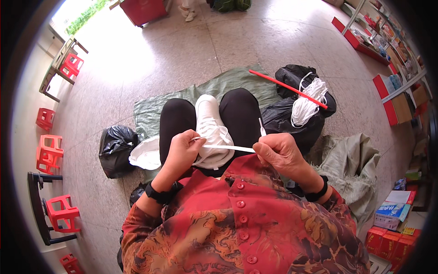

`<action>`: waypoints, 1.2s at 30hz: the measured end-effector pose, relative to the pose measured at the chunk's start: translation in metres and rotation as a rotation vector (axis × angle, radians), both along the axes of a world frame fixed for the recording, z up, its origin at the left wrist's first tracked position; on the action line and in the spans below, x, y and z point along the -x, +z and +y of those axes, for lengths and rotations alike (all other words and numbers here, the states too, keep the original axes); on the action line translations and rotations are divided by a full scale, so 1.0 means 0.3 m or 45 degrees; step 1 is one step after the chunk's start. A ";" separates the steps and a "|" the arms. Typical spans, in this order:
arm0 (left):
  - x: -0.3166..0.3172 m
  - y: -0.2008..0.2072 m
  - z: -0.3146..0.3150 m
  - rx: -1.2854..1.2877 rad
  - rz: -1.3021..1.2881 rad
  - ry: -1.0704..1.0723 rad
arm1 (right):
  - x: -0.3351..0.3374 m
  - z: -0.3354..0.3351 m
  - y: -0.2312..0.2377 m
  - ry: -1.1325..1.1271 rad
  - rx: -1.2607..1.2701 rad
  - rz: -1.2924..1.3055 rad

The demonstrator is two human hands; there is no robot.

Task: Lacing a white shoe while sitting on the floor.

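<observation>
Caption: white lace [228,147] drawn straight between both hands, over a white shoe [211,132].
Detail: left hand [185,148] pinches the lace between thumb and fingers, shoe at its two o'clock; right hand [280,153] grips the lace farther along, shoe at its ten o'clock. Shoe sits between the knees, toe to twelve. White cord bundle [301,112] lies at the right hand's one o'clock.

Person's left hand [186,145] is in a pinch grip, fingers [179,142] curled in; right hand [279,150] pinches too, thumb [265,151] on top; both sit apart, roughly level; left forearm [169,174] angles up and right, right forearm [311,179] up and left
</observation>
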State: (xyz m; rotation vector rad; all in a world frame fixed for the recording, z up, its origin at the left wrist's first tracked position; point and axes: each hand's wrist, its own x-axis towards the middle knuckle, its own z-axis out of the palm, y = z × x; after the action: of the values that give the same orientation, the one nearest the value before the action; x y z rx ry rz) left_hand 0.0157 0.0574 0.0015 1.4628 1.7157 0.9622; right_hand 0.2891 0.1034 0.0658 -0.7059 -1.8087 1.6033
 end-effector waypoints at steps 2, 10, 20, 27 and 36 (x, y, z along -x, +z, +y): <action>0.012 0.004 -0.011 0.225 -0.277 0.041 | -0.018 0.003 0.025 -0.033 -0.146 -0.052; 0.037 -0.044 0.005 0.360 -0.321 0.158 | -0.180 -0.006 0.139 -0.257 -0.274 -0.061; 0.001 0.007 0.197 -0.069 0.623 -0.348 | 0.054 0.000 -0.145 0.139 -0.851 -0.142; -0.033 0.025 0.207 -0.607 1.071 -0.328 | 0.333 0.013 -0.291 0.246 -1.197 -0.460; -0.015 0.082 0.199 0.062 0.168 -0.445 | 0.355 -0.006 -0.296 0.193 -1.085 -0.523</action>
State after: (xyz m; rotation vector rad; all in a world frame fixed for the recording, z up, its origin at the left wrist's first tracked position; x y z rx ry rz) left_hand 0.0202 0.1172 0.0262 1.7527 1.4917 0.6458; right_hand 0.1827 0.1016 -0.0230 -0.5053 -2.6110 0.6337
